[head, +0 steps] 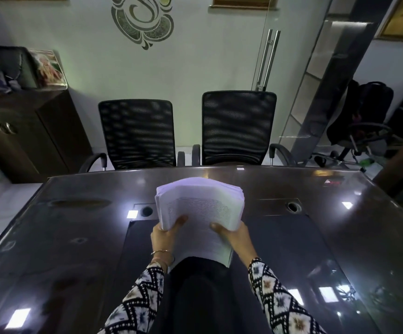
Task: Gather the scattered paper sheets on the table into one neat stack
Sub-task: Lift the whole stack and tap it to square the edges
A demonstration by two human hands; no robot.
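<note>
Both hands grip one thick stack of paper sheets (199,208). The left hand (165,235) clasps the stack's left side, with the thumb laid across the printed top sheet and the other fingers curled under and out of sight. The right hand (235,237) takes the right side the same way, thumb on top and fingers hidden below. Between the two thumbs the top page lies flat. Beyond them the far end of the stack arches up and droops away, its sheet edges fanned and uneven.

The stack sits over the middle of the table (75,237), nearer the near edge than the far one. Whether its underside touches the surface or is held just above it cannot be told. Its near left corner is covered by a black cloth (195,297) hanging down the centre of the view, while the near right corner shows as a thick block of page edges. The print on the top sheet is too blurred to read. A thin bangle (161,251) circles the left wrist, and both forearms wear patterned sleeves (279,302).

Two round cable holes are set in the surface, one (146,210) just left of the stack and one (293,206) well to its right. The dark glossy top spreads wide to both side edges, carrying only light reflections. Two black mesh chairs (136,133) (237,127) stand pushed against the far edge. A dark cabinet (27,131) stands off the far left corner.
</note>
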